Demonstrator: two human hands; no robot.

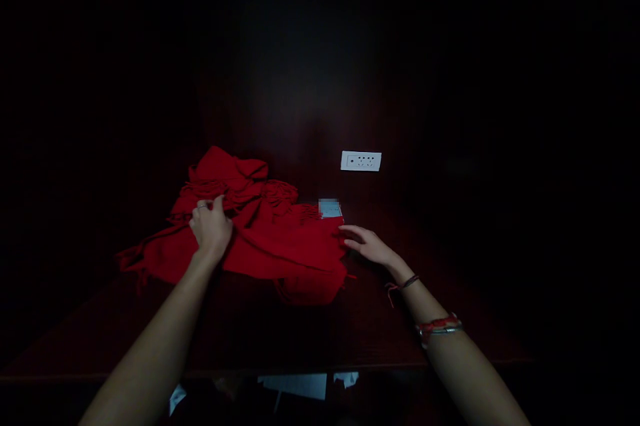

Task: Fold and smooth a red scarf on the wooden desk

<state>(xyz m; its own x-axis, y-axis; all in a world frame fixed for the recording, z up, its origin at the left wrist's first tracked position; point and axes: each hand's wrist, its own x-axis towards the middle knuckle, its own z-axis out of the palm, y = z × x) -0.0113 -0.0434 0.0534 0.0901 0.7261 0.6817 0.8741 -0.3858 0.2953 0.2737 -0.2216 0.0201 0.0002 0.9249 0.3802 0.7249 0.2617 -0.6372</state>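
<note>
Red cloth [287, 249], L hand [213, 231] atop, R hand [371, 246] alongside

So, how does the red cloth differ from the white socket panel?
The red fringed cloth lies in loose folds; the white socket panel is flat and rectangular. The cloth looks much larger; the panel, small. The cloth rests on a dark surface; the panel sits on the wall.

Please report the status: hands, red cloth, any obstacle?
Left hand on red cloth, grip unclear. Right hand open at cloth's right edge. Cloth rumpled. Pale item close behind.
</note>
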